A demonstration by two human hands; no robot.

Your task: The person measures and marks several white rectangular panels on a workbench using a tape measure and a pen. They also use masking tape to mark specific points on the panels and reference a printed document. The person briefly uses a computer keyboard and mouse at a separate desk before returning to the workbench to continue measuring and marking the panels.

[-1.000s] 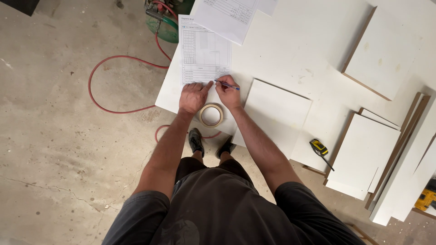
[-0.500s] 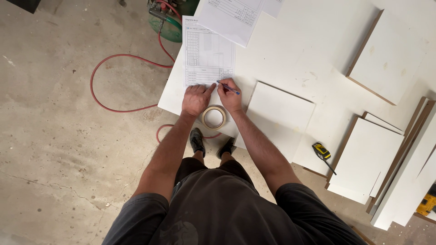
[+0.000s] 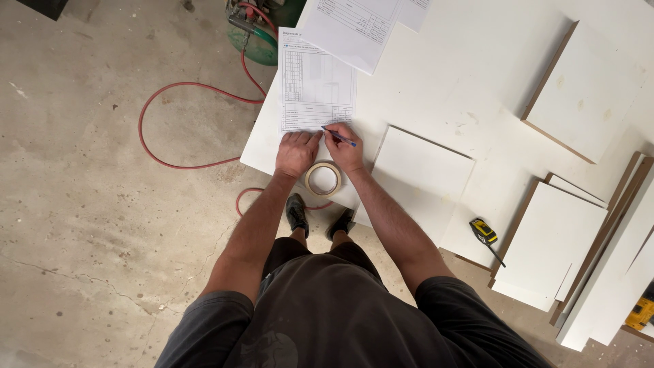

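Two hands work at the white worktop [image 3: 436, 88] edge: nearest, a tape roll [image 3: 323, 179] between the wrists; left hand [image 3: 297, 152] flat on a printed sheet [image 3: 317, 82], right hand [image 3: 344, 148] gripping a pen [image 3: 338, 137]. Beyond, another sheet [image 3: 354, 27] overlaps; a red hose [image 3: 197, 102] loops on the floor.

Bright, even, diffuse light; soft faint shadows; sharp focus throughout; mild wide-angle stretch at edges; no glare.

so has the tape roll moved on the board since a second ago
No. The tape roll sits at the same spot near the white board's front edge, between the wrists and just below the printed sheet; only the camera shifted.
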